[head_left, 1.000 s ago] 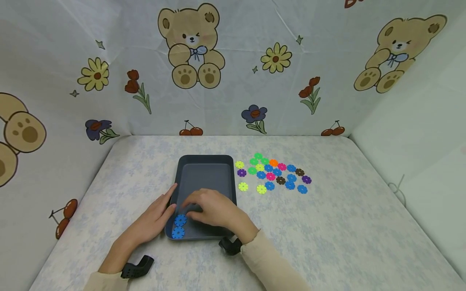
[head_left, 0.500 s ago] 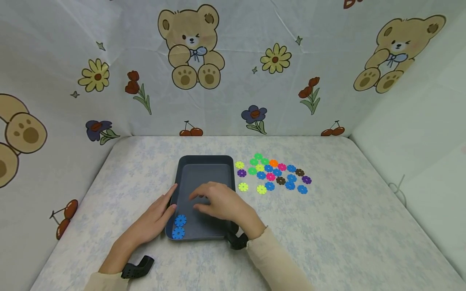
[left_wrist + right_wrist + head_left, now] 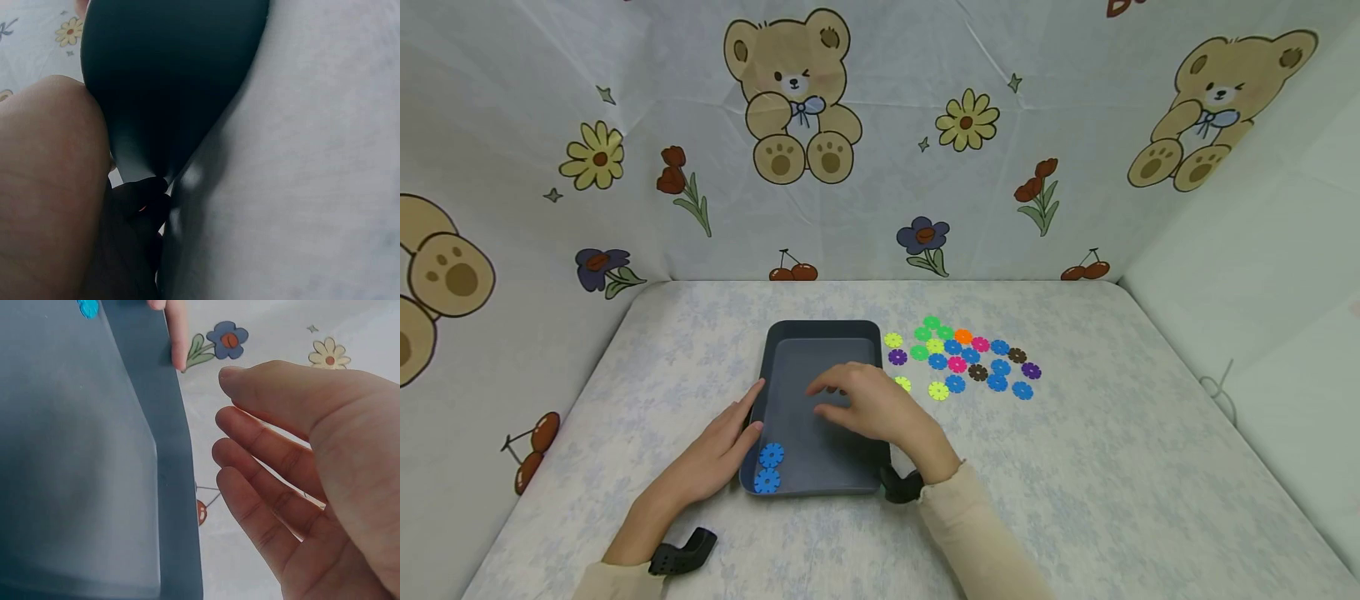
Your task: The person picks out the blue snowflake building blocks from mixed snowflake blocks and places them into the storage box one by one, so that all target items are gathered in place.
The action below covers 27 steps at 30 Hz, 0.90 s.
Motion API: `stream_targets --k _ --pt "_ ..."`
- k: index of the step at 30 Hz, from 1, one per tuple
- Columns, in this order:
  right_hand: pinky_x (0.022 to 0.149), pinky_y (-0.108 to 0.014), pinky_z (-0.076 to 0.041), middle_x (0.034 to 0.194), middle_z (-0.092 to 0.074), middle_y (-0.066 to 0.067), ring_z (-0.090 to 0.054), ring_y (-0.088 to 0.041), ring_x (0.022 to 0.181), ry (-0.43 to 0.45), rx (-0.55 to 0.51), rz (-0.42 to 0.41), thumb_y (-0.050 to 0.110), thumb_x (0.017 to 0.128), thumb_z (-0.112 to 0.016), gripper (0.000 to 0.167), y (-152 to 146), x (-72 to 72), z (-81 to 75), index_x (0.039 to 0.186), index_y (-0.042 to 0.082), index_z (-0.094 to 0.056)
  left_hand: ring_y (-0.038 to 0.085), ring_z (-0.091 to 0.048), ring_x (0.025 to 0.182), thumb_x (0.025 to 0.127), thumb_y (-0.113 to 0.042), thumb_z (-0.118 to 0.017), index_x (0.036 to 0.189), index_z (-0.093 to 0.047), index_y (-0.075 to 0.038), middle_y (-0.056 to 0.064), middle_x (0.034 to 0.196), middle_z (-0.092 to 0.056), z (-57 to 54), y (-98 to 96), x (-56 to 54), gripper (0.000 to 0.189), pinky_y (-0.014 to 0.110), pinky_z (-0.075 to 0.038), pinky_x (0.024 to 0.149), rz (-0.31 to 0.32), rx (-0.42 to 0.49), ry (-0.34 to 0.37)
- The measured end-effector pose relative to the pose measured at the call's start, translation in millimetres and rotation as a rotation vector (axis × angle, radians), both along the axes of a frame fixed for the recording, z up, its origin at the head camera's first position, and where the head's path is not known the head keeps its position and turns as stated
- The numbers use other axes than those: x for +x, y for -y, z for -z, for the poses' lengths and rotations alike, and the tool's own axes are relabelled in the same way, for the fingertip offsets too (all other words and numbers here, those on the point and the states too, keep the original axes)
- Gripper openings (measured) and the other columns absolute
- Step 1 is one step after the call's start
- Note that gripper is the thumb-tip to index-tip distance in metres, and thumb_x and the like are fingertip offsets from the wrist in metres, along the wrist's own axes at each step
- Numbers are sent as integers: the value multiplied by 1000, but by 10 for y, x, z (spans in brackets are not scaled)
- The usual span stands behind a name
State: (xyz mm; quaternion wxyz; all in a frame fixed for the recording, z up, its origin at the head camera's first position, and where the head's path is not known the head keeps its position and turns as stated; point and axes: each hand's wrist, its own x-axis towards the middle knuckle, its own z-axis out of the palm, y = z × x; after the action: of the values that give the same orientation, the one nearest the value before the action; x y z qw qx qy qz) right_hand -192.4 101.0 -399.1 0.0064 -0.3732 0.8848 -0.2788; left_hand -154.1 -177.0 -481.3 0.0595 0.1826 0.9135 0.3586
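Note:
My left hand [image 3: 724, 442] rests against the left rim of a dark grey rectangular tray [image 3: 797, 358], thumb and forefinger at the edge. In the left wrist view, darkly shadowed fingers [image 3: 147, 197] lie against the tray's outer side. Inside the tray's near left corner, two blue notched plastic discs [image 3: 770, 468] lie one in front of the other. My right hand [image 3: 876, 406] hovers over the tray's right part, its fingers loosely bent. Thumb and fingers stand apart in the right wrist view, with nothing between them.
To the right of the tray, several notched discs [image 3: 957, 364] in blue, green, yellow, pink, orange, brown and purple lie flat on the pale patterned tablecloth [image 3: 1112, 467]. A bear-printed cloth [image 3: 880, 200] hangs behind the table. A thin cord [image 3: 1221, 392] shows at the far right.
My right hand has moved from beside the two blue discs to the right and farther back across the tray. The left hand, tray and discs have stayed put.

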Motion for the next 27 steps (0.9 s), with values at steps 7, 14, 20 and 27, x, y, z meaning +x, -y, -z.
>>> stream_targets --k 7,14,20,27 --pt "90 -35 -59 117 -76 -6 -70 -26 105 2 -2 48 18 94 -79 28 -91 -36 -22 120 9 -76 53 -21 152 114 -38 -37 168 -5 -27 23 170 -19 9 5 -6 64 76 -23 115 4 0 -5" --pt "91 -39 -59 118 -75 -8 -69 -28 105 16 -29 94 16 94 -79 29 -198 -84 -29 122 8 -76 53 -20 153 114 -38 -37 168 -6 -27 22 170 -18 -4 8 -3 64 75 -22 116 2 0 -7" --pt "90 -43 -59 116 -75 -8 -70 -30 104 21 -62 123 16 95 -78 27 -295 -116 -45 120 8 -76 53 -18 153 114 -39 -37 168 -6 -28 21 170 -18 -10 9 -1 64 75 -21 116 -2 -1 0" --pt "89 -44 -59 115 -75 -5 -69 -28 102 13 -79 159 15 93 -79 27 -392 -153 -31 120 8 -76 53 -19 153 114 -38 -37 168 -5 -28 22 170 -18 2 11 1 64 76 -22 115 -2 -4 -9"
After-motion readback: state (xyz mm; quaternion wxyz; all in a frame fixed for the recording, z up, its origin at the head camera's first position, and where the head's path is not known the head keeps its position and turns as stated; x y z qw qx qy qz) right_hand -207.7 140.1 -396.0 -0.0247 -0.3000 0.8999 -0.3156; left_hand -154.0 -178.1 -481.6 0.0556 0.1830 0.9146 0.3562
